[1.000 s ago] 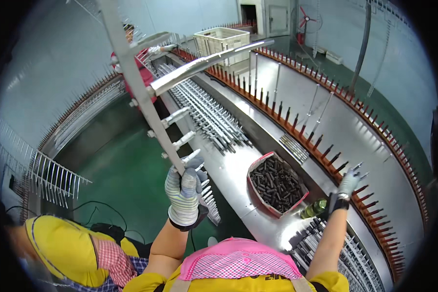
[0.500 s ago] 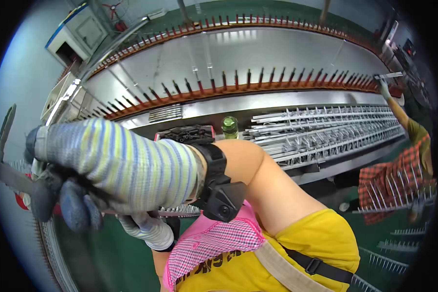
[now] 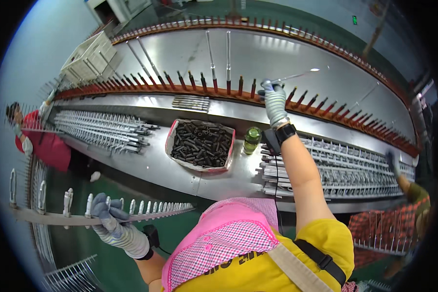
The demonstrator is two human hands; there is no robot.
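My left hand, in a striped grey glove, is closed around a long flat metal rack bar. A row of short silvery pegs stands up along that bar. My right hand, gloved alike, reaches over the steel bench to a row of red spindles with dark tips. Its fingers are closed on the end of a slender shiny rod, which points to the right, nearly level. Similar shiny rods stand upright on some spindles to the left of this hand. The fingertips are partly hidden.
A box of black sleeves and a green-tinted jar stand on the bench. Piles of metal racks lie to the right and left. Co-workers are at both sides, one in red, one in a checked apron. A white crate stands back left.
My right hand has swung from close before the camera at left to the spindle row, a shiny rod now showing in it. My head view has turned. The left hand still grips the rack bar.
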